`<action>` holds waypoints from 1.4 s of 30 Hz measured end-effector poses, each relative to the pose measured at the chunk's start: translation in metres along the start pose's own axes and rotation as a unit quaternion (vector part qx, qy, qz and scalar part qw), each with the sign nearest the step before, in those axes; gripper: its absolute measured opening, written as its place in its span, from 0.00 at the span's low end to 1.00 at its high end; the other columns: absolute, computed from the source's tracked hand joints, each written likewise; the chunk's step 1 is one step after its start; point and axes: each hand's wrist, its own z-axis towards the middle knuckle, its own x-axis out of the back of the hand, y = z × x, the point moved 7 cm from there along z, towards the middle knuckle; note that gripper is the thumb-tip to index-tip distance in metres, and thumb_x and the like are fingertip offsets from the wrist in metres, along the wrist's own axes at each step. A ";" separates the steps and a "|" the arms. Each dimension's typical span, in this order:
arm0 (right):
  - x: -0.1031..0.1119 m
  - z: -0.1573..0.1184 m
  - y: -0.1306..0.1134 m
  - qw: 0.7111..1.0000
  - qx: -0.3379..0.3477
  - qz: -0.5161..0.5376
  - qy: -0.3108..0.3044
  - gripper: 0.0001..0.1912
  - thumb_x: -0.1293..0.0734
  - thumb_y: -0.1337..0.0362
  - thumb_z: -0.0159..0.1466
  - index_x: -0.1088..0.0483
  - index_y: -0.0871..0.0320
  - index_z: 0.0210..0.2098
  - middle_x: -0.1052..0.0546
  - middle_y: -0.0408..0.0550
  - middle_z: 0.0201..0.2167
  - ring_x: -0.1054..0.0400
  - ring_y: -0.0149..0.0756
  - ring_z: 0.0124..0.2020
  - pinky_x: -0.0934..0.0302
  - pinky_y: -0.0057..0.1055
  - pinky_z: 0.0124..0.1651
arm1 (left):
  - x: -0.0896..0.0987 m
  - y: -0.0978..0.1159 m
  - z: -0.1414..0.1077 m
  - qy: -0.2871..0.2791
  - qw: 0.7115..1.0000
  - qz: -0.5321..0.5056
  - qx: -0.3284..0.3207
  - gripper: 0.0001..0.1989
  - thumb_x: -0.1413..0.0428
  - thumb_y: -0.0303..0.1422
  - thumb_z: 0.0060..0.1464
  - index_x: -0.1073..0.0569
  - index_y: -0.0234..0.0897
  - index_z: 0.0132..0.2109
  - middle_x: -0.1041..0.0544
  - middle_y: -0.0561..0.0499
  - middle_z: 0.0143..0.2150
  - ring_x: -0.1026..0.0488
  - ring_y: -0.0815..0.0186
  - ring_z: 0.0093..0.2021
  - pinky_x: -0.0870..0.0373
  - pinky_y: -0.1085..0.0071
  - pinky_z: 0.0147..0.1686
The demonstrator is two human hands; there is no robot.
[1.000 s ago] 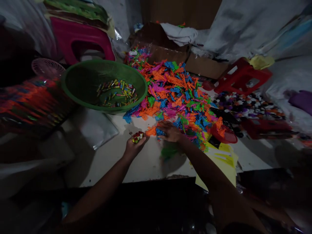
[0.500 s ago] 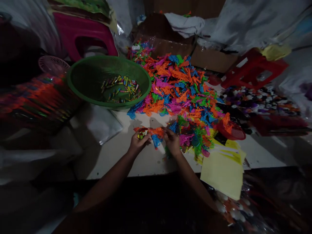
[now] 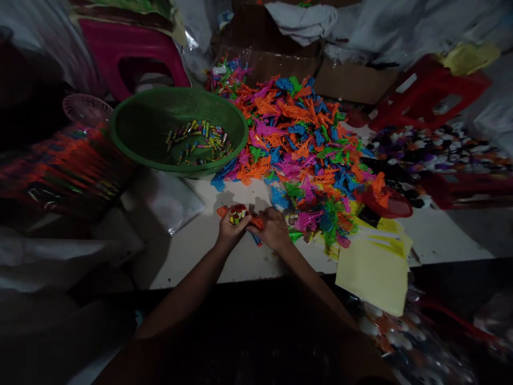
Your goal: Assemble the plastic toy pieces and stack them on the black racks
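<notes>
My left hand (image 3: 227, 233) is closed around several small printed tubes (image 3: 237, 214), yellow, red and white at their ends. An orange plastic toy piece (image 3: 256, 221) lies between both hands, its exact shape hidden by the fingers. My right hand (image 3: 276, 231) grips it from the right side, fingers curled, back of the hand towards me. Under the hands, part of a blue plastic piece (image 3: 255, 238) shows on the white table (image 3: 192, 256). Just beyond the right hand spreads a big heap of coloured plastic pieces (image 3: 296, 128).
A green basket (image 3: 120, 144) with more printed tubes stands at the back left. Clear plastic bags (image 3: 176, 208) lie before it. Yellow sheets (image 3: 372, 272) and a red basket (image 3: 396, 206) are on the right. Pink (image 3: 96, 43) and red stools (image 3: 425, 91) stand behind.
My right hand has moved left and closed in against the left hand, turning over the orange piece. The blue piece is now mostly covered. The view has shifted slightly.
</notes>
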 end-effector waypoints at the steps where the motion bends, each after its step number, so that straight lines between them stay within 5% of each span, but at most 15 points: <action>1: -0.002 -0.001 -0.003 1.000 0.000 -0.011 -0.009 0.26 0.37 0.47 0.54 0.30 0.60 0.43 0.31 0.58 0.41 0.38 0.47 0.45 0.42 0.41 0.48 | -0.001 0.003 -0.001 0.001 1.000 -0.018 -0.008 0.25 0.37 0.36 0.36 0.33 0.37 0.44 0.26 0.49 0.38 0.28 0.70 0.32 0.30 0.74 0.32; 5: 0.000 -0.002 0.006 0.999 -0.036 0.007 -0.031 0.25 0.34 0.52 0.52 0.31 0.62 0.43 0.31 0.60 0.43 0.38 0.48 0.44 0.42 0.41 0.47 | -0.007 0.006 -0.005 -0.006 0.998 -0.059 0.011 0.24 0.37 0.36 0.37 0.35 0.39 0.43 0.28 0.54 0.33 0.32 0.74 0.24 0.35 0.78 0.23; 8: 0.010 -0.001 0.030 0.985 -0.098 0.141 0.009 0.18 0.37 0.56 0.54 0.30 0.61 0.39 0.28 0.54 0.37 0.34 0.42 0.39 0.40 0.36 0.43 | -0.009 0.002 -0.006 -0.022 0.999 -0.038 0.033 0.24 0.37 0.36 0.37 0.34 0.40 0.43 0.30 0.57 0.26 0.36 0.76 0.19 0.39 0.79 0.18; 12: 0.008 -0.007 0.054 0.871 -0.188 0.448 0.077 0.19 0.47 0.53 0.57 0.32 0.59 0.35 0.26 0.48 0.28 0.31 0.36 0.31 0.37 0.32 0.33 | -0.007 -0.002 -0.004 -0.035 0.999 0.029 0.013 0.25 0.35 0.33 0.33 0.32 0.39 0.43 0.27 0.52 0.33 0.30 0.72 0.27 0.33 0.76 0.27; 17: -0.014 -0.010 0.029 0.711 -0.189 0.676 0.046 0.18 0.48 0.53 0.56 0.37 0.58 0.36 0.25 0.52 0.34 0.29 0.38 0.31 0.35 0.33 0.28 | -0.010 0.002 -0.006 -0.069 0.994 0.088 -0.016 0.22 0.36 0.32 0.34 0.30 0.37 0.40 0.25 0.49 0.38 0.28 0.67 0.38 0.31 0.74 0.37; 20: -0.019 -0.009 0.019 0.681 -0.197 0.702 0.070 0.16 0.46 0.51 0.55 0.38 0.57 0.33 0.26 0.51 0.33 0.30 0.37 0.30 0.35 0.32 0.26 | -0.015 0.003 -0.010 -0.106 0.990 0.097 0.010 0.22 0.37 0.34 0.38 0.30 0.37 0.44 0.25 0.48 0.40 0.28 0.67 0.33 0.30 0.74 0.30; 23: -0.018 -0.007 0.021 0.691 -0.212 0.682 0.111 0.15 0.40 0.51 0.53 0.36 0.58 0.29 0.26 0.48 0.29 0.31 0.34 0.29 0.36 0.30 0.30 | -0.019 0.002 -0.014 -0.131 0.987 0.091 0.033 0.23 0.39 0.36 0.40 0.31 0.38 0.46 0.26 0.48 0.40 0.30 0.70 0.26 0.30 0.73 0.24; 34: 0.004 -0.011 0.030 0.842 -0.170 0.493 0.138 0.15 0.36 0.53 0.51 0.34 0.60 0.22 0.32 0.42 0.19 0.40 0.28 0.22 0.43 0.25 0.26 | -0.020 0.000 -0.012 -0.168 0.978 0.117 0.041 0.22 0.40 0.38 0.42 0.31 0.33 0.45 0.30 0.56 0.21 0.34 0.73 0.18 0.36 0.78 0.18; 42: 0.008 -0.015 0.032 0.864 -0.159 0.455 0.147 0.15 0.37 0.53 0.53 0.33 0.60 0.23 0.32 0.42 0.19 0.40 0.27 0.21 0.45 0.25 0.25 | -0.020 -0.004 -0.016 -0.178 0.972 0.155 0.018 0.22 0.41 0.39 0.44 0.31 0.34 0.46 0.28 0.53 0.27 0.33 0.74 0.19 0.33 0.77 0.19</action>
